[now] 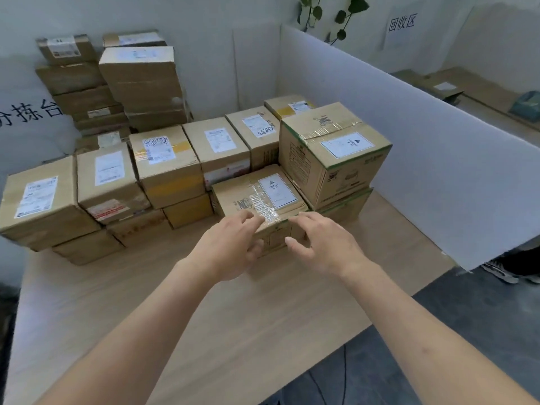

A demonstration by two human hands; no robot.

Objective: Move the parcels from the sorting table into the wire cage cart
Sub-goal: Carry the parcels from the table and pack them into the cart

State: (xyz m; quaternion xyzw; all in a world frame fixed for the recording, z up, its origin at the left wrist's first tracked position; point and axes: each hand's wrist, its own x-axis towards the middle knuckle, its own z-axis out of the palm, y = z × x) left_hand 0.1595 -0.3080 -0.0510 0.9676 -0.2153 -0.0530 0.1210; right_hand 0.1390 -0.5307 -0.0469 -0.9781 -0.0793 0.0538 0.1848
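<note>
Across the frame's middle, table (204,302): wooden, loaded with parcels; no cart in view.
Progress: early by my reckoning; nearly all boxes left.
Stack (140,83): upper left, untouched.
Target box (257,197): centre, nearest the edge, resting on the table.
Left hand (225,252): fingers spread, touching its front top edge.
Right hand (324,244): spread, at the right corner; contact unclear, nothing gripped.

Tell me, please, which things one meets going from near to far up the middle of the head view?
Bare wooden table → left hand and right hand → taped parcel → back-row parcels → white wall.
</note>
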